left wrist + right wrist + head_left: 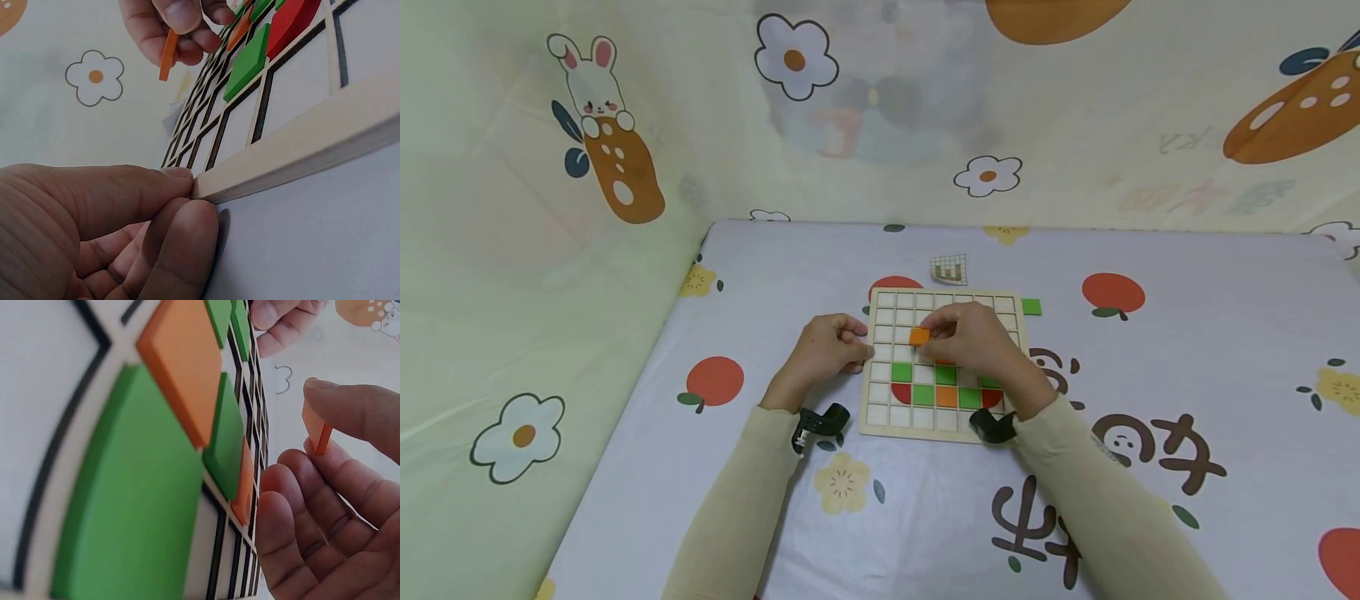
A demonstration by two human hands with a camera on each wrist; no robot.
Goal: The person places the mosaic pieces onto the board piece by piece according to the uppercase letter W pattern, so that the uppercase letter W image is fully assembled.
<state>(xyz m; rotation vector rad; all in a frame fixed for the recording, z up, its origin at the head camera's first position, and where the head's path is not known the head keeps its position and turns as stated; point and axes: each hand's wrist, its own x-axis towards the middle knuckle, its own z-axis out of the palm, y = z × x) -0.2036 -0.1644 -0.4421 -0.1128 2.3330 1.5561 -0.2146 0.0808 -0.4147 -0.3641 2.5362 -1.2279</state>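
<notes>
A square wooden grid board [917, 434] lies on the table, its lower rows holding green, orange and red pieces. Between thumb and index finger my right hand [973, 337] pinches an orange square tile [919, 336], held above the upper middle cells. In the right wrist view this orange tile [324, 439] is tilted on edge, with the other fingers loosely bent below. At the board's left edge, the thumb and index fingertip of my left hand [826, 346] pinch the wooden rim [250, 164]. My right hand partly covers the pieces on the right side.
A loose green square tile [1032, 307] sits by the board's upper right corner. Behind the board lies a small card [950, 269] printed with a grid pattern. The patterned tablecloth [760, 283] meets a printed curtain [880, 183] at the back and left.
</notes>
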